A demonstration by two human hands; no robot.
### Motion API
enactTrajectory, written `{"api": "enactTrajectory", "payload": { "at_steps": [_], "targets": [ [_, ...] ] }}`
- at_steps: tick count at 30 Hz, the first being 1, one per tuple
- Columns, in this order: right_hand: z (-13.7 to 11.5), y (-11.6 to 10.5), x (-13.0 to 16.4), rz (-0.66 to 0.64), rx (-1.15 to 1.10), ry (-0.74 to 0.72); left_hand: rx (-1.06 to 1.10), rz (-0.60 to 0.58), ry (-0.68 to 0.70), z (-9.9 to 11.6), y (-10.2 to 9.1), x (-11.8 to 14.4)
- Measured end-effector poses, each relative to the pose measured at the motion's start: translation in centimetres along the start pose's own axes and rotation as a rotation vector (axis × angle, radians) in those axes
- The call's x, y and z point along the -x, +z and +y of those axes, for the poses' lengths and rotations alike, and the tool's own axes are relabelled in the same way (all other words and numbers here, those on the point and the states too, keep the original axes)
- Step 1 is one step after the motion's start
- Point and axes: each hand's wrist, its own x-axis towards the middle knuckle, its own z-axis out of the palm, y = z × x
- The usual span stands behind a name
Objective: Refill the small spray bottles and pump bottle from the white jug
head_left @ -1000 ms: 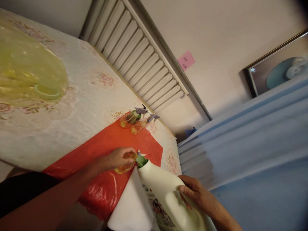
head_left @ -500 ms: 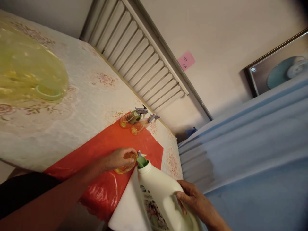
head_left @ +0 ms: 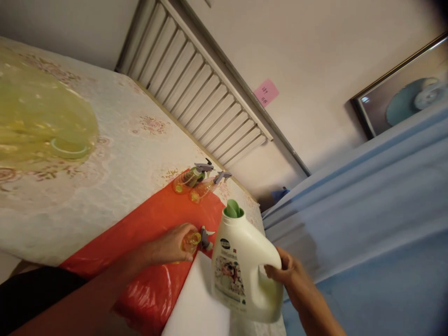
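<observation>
My right hand (head_left: 285, 270) grips the handle of a large cream detergent jug (head_left: 241, 270) with a flowered label. The jug's mouth has a green pouring spout (head_left: 233, 209) and stands up, apart from the small bottle. Around an uncapped amber spray bottle (head_left: 191, 241) on the red plastic, my left hand (head_left: 175, 245) is closed near its neck. A grey spray trigger head (head_left: 206, 238) lies just right of that bottle. Farther back, two spray bottles with grey heads, one greenish (head_left: 187, 179) and one amber (head_left: 203, 189), stand side by side.
Red plastic sheeting (head_left: 140, 233) covers part of the flowered tablecloth (head_left: 119, 168). A yellow-green bag (head_left: 45, 112) lies at the left. Behind the table run a radiator (head_left: 203, 88) and a wall with a pink note (head_left: 266, 92). Blue cloth (head_left: 367, 210) hangs at the right.
The jug has risen from its tilt over the small bottle to a more upright position, its mouth moving away to the right. My left hand still holds the bottle, whose open neck now shows.
</observation>
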Motion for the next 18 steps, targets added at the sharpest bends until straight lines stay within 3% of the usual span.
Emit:
{"api": "enactTrajectory", "payload": {
  "at_steps": [7, 18],
  "targets": [
    [-0.6, 1.8, -5.1, 0.084, -0.244, -0.113, -0.139, 0.007, -0.015, -2.0, 0.1, 0.3],
    [-1.8, 7.3, -10.9, 0.211, -0.529, -0.282, -0.252, 0.116, 0.100, -1.4, 0.8, 0.3]
  ]
}}
